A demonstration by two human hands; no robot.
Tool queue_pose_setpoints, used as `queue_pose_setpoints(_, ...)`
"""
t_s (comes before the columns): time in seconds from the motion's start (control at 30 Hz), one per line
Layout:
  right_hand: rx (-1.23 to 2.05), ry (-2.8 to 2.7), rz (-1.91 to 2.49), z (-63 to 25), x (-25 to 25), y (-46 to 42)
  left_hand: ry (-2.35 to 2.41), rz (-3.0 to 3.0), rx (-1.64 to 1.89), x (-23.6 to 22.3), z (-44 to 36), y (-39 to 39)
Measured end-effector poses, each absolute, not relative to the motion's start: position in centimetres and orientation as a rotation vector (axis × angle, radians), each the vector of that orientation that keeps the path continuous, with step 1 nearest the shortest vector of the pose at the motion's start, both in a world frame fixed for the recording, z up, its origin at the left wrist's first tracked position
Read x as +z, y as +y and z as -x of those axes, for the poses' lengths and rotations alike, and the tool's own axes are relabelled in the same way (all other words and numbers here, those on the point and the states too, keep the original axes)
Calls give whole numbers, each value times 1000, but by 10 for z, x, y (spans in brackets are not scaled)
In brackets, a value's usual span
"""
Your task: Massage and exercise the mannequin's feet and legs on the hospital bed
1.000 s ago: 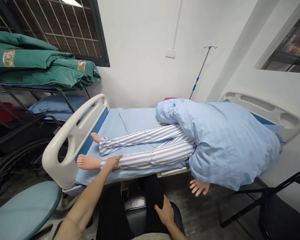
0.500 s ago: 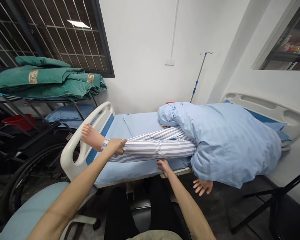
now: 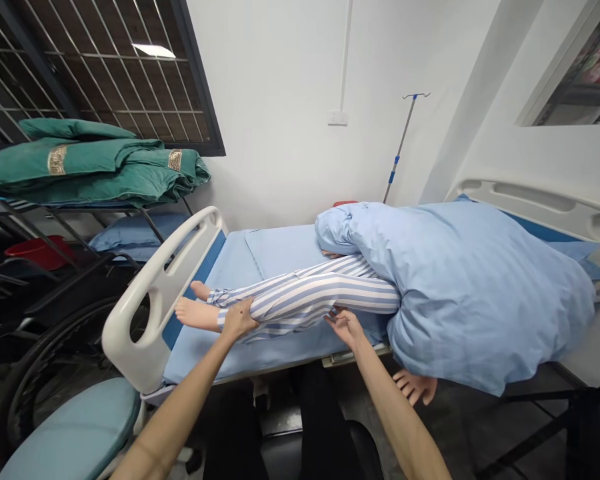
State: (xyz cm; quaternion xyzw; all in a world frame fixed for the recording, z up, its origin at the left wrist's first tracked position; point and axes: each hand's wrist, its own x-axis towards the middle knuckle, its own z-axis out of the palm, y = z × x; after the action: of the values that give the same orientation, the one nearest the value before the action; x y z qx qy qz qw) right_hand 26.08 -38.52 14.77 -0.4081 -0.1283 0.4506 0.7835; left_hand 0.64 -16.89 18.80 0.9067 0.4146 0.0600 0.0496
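Head view: left hand on manikin's shin, right hand by knee.

Green quilts in a pile on a metal rack by a barred window, a blue pillow just below, what looks like a red tub, a wheelchair wheel near the bed's foot rail, and a drip pole by the white wall.

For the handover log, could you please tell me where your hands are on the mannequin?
Left hand gripping striped trouser leg by foot. Right hand, fingers on trousers, beside blue duvet. White footboard beyond foot.
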Motion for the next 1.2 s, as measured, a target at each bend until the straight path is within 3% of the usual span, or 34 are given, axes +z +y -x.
queue_pose_setpoints(0.23, 1032, -263, 616, -263, 158, -386, 1293, -2475, 519, 110, -44, -193)
queue_pose_setpoints(0.47, 1059, -182, 605, -265, 155, -380, 1370, -2511, 576, 94, -46, -196)
queue_pose_setpoints(0.63, 1105, -106, 658, -269, 158, -379, 1333, -2592, 364, 119, -41, -197)
queue_pose_setpoints(0.87, 1110, -34, 671, -265, 158, -383, 1215, -2949, 214, 195, -5, -182)
queue_pose_setpoints(1.03, 1103, 20, 674, -248, 138, -380, 1164, -3187, 153, 249, 20, -175)
queue_pose_setpoints(1.2, 1138, 69, 700, -232, 109, -373, 1127, -3334, 66, 271, 27, -182)
